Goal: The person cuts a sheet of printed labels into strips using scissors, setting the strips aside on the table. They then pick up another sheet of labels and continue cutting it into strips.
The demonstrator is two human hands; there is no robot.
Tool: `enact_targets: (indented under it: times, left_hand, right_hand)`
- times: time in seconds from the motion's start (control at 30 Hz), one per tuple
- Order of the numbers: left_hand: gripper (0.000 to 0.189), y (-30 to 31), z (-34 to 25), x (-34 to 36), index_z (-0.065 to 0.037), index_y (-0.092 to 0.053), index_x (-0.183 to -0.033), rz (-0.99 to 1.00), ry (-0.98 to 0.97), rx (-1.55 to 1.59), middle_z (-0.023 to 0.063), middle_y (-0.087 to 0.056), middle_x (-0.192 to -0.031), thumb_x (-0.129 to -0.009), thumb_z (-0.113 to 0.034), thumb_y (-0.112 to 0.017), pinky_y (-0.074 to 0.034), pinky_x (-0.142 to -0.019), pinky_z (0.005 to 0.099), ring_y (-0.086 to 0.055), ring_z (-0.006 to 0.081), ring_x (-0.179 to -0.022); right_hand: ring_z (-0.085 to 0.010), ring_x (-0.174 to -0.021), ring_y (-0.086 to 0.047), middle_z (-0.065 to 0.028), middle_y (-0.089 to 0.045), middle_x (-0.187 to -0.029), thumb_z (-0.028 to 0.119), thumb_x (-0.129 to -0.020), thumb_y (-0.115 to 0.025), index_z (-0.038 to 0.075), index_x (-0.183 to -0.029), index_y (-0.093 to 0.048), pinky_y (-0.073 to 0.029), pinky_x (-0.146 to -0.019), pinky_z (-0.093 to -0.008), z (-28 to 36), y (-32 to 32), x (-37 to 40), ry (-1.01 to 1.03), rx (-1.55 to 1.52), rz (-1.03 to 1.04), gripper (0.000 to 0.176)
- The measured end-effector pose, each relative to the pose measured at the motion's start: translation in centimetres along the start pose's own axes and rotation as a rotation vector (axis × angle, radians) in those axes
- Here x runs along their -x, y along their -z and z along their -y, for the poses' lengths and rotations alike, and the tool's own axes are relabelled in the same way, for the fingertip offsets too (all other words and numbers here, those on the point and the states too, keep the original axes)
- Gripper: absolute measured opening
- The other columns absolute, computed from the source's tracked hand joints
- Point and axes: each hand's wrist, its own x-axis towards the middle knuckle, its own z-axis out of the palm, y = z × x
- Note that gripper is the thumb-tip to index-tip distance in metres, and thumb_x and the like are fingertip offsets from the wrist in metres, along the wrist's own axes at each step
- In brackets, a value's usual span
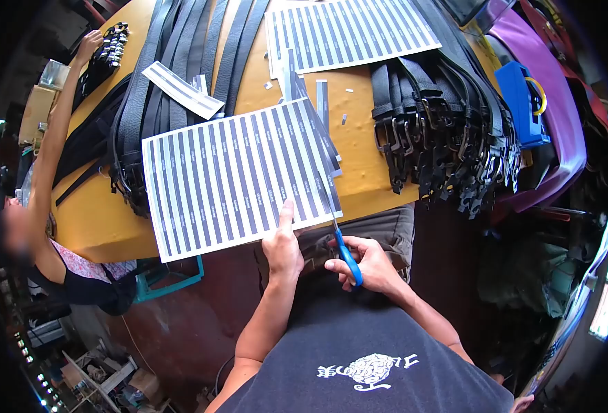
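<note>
A large sheet with dark and light stripes (228, 179) extends over the table's front edge. My left hand (283, 249) grips its lower edge, thumb on top. In my right hand (369, 265) are blue-handled scissors (348, 258), their blades at the sheet's right edge, along a stripe. Cut striped strips (322, 103) lie just beyond the sheet's right side. Another striped sheet (359, 34) rests farther back on the table, and a small striped piece (183, 89) lies on the belts at the left.
Black belts (173, 62) cover the table's left part; buckled belts (448, 131) hang towards its front right. A blue tape dispenser (520, 103) stands at the right of the yellow table (359, 148). Another person (49, 227) reaches over the table's left side.
</note>
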Motion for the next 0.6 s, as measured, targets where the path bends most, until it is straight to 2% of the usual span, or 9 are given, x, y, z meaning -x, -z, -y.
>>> enact_targets:
  times: [0.07, 0.2, 0.3, 0.4, 0.6]
  left_hand:
    - [0.026, 0.0, 0.0, -0.2, 0.007, -0.059, -0.11, -0.03, 0.006, 0.014, 0.0101, -0.062, -0.108, -0.092, -0.012, -0.059, -0.045, -0.085, 0.0256, -0.06, 0.0155, -0.094]
    - [0.029, 0.8, 1.9, -1.2, 0.007, -0.06, -0.111, -0.116, -0.214, -0.241, 0.0104, -0.063, -0.11, -0.091, -0.015, -0.062, -0.044, -0.086, 0.0272, -0.06, 0.0167, -0.095]
    - [0.029, 1.1, 2.4, -1.2, 0.006, -0.062, -0.109, -0.11, -0.354, -0.4, 0.0109, -0.065, -0.107, -0.091, -0.018, -0.062, -0.044, -0.088, 0.0281, -0.06, 0.0166, -0.096]
    - [0.029, 0.9, 1.6, -0.3, 0.005, -0.063, -0.107, -0.128, -0.321, -0.486, 0.0124, -0.065, -0.106, -0.09, -0.019, -0.063, -0.044, -0.087, 0.0289, -0.06, 0.0173, -0.096]
    - [0.026, 0.7, 0.1, 0.2, 0.005, -0.064, -0.099, -0.036, -0.618, -0.707, 0.0105, -0.067, -0.096, -0.088, -0.018, -0.066, -0.049, -0.077, 0.0316, -0.063, 0.0197, -0.085]
  right_hand:
    - [-0.0078, -0.055, -0.057, -0.0037, -0.06, -0.067, 0.021, -0.077, -0.078, -0.007, -0.122, -0.05, -0.047, -0.047, -0.0232, 0.1, 0.0, 0.0, -0.001, 0.013, 0.003, 0.06]
    - [-0.0075, -0.055, -0.057, -0.0038, -0.061, -0.069, 0.021, -0.077, -0.078, -0.006, -0.122, -0.051, -0.047, -0.048, -0.0228, -0.2, -0.2, -0.3, 0.019, -0.016, -0.003, 0.059]
    - [-0.0071, -0.056, -0.056, -0.0036, -0.061, -0.07, 0.021, -0.077, -0.078, -0.004, -0.123, -0.051, -0.048, -0.049, -0.0226, -0.4, -0.3, -0.3, 0.048, -0.013, -0.011, 0.059]
    - [-0.0067, -0.057, -0.056, -0.0035, -0.062, -0.072, 0.021, -0.077, -0.079, -0.003, -0.123, -0.051, -0.048, -0.051, -0.0223, -0.6, -0.4, -0.4, 0.079, 0.011, -0.011, 0.059]
    - [-0.0067, -0.061, -0.057, -0.0032, -0.063, -0.074, 0.021, -0.076, -0.079, -0.003, -0.119, -0.054, -0.049, -0.052, -0.0216, -0.3, -0.2, -0.6, 0.19, 0.011, -0.026, 0.055]
